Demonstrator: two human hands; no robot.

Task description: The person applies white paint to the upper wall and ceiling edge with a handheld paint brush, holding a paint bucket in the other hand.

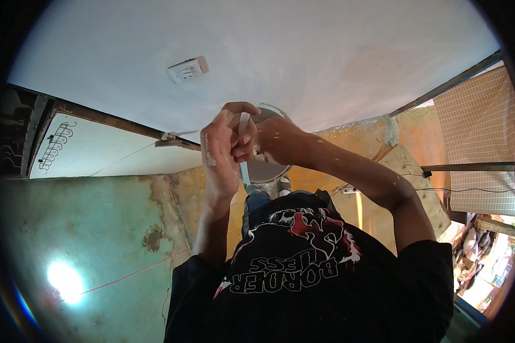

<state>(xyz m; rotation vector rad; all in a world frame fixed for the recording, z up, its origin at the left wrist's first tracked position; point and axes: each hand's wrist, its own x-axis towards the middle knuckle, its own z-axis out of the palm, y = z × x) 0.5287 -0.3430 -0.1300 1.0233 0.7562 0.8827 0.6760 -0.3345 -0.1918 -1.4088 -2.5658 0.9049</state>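
My left hand (218, 150), spotted with pale paint or plaster, is raised at the middle of the view with its fingers curled round a narrow pale flat strip (244, 123). The strip's lower end shows beneath the fingers; what tool it belongs to, I cannot tell. Pressed close against it from the right, my right hand (273, 140) is closed, its fingertips mostly hidden, so what it grips cannot be made out. Behind and below both hands is a round bucket (281, 110) with a pale rim and a greyish-brown inside, partly covered by the hands.
A whitish wall (337, 51) stands ahead, bearing a white socket (187, 70). At left, a rack of hooks (57, 146) hangs on a white panel. The green surface (114, 228) has a red cord across it. A checked cloth (478, 120) hangs at right beside a beam (469, 167).
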